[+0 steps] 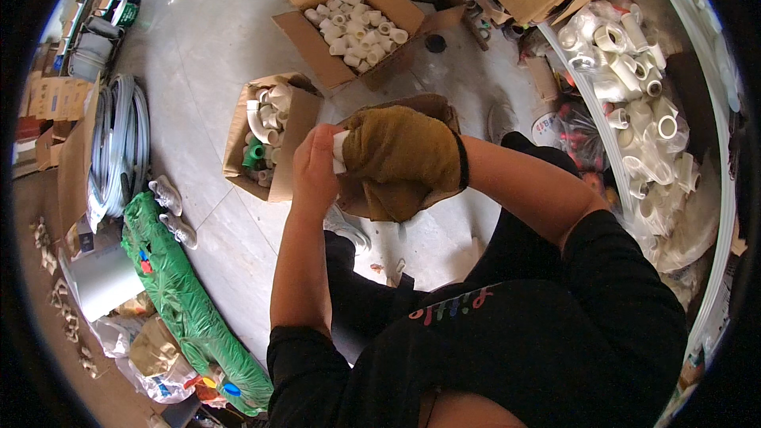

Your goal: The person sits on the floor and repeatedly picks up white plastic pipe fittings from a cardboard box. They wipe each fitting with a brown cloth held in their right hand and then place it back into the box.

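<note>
My left hand (317, 157) grips the left end of a white plastic pipe fitting (339, 153). A brown cloth (404, 139), with a dark band at the wrist, covers my right hand and meets the fitting's right side. The fingers under the cloth are hidden, so their hold cannot be made out. Beneath the cloth, a cardboard box (449, 108) shows in part. Left of my hands, an open cardboard box (303, 131) holds white fittings and a green fitting (254, 152). Farther ahead, white fittings (359, 30) fill another open box (315, 53).
Bagged white fittings (642, 89) and long pale pipes (594, 113) lie at the right. At the left are coiled tubing (119, 142), grey shoes (172, 211) and a long green plastic-wrapped bundle (184, 309). A black round object (435, 43) is on the floor ahead.
</note>
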`<state>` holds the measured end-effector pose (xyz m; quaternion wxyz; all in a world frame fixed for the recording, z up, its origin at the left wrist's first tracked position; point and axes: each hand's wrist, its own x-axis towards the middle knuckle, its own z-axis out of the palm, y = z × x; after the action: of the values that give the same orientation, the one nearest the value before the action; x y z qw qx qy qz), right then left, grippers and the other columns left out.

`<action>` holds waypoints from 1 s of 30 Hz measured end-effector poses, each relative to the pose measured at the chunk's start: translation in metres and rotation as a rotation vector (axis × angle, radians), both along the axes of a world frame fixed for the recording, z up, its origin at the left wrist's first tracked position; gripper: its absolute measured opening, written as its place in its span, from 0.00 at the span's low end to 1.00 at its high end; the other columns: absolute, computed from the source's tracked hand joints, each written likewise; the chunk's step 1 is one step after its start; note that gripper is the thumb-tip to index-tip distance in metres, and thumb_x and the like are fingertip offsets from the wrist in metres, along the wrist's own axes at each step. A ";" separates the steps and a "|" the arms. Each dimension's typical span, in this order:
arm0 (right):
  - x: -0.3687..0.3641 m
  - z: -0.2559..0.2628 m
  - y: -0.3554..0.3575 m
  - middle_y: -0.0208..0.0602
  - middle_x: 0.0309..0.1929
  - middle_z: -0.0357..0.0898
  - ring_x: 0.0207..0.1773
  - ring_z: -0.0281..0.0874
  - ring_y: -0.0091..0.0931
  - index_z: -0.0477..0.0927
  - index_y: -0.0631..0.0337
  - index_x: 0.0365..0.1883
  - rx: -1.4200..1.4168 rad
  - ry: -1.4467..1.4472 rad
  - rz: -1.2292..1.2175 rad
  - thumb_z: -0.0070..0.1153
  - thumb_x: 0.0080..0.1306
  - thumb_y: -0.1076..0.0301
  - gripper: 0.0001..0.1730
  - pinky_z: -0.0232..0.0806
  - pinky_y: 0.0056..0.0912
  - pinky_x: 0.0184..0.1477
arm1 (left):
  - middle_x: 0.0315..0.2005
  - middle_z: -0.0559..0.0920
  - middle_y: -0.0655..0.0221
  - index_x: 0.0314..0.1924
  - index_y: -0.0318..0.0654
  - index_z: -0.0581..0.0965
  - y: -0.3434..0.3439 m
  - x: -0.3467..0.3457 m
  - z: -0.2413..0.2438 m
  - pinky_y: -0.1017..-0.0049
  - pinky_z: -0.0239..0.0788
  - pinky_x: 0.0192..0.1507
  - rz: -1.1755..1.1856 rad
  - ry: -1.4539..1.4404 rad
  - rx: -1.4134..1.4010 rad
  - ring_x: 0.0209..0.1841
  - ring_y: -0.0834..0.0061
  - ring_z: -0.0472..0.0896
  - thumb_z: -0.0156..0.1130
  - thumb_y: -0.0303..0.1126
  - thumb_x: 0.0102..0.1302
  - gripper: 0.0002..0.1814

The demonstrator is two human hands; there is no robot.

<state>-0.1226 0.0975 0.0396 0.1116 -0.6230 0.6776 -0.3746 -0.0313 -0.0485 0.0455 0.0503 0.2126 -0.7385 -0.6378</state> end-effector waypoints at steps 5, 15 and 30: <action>-0.009 -0.047 -0.008 0.35 0.31 0.77 0.31 0.76 0.35 0.74 0.55 0.38 -0.088 -0.247 -0.094 0.55 0.50 0.60 0.16 0.67 0.33 0.34 | 0.21 0.74 0.72 0.36 0.38 0.72 0.002 -0.009 0.012 0.79 0.62 0.27 0.018 -0.517 0.366 0.24 0.79 0.71 0.43 0.47 0.65 0.19; -0.009 -0.029 0.005 0.37 0.38 0.76 0.41 0.74 0.32 0.75 0.57 0.38 -0.052 -1.084 0.086 0.57 0.49 0.65 0.17 0.65 0.29 0.43 | 0.28 0.75 0.56 0.35 0.35 0.72 0.015 -0.010 -0.008 0.66 0.65 0.34 -0.056 0.380 -0.880 0.32 0.54 0.74 0.39 0.44 0.66 0.19; -0.013 -0.015 0.000 0.34 0.37 0.76 0.41 0.73 0.31 0.77 0.52 0.37 0.049 -0.152 -0.048 0.62 0.41 0.56 0.23 0.64 0.33 0.45 | 0.23 0.75 0.71 0.35 0.38 0.73 0.009 -0.007 -0.006 0.75 0.63 0.25 0.072 0.067 -0.044 0.21 0.74 0.73 0.44 0.47 0.63 0.19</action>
<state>-0.1352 0.0977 0.0242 0.1690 -0.5733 0.6909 -0.4066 -0.0385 -0.0398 0.0396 0.1026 0.2166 -0.7422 -0.6258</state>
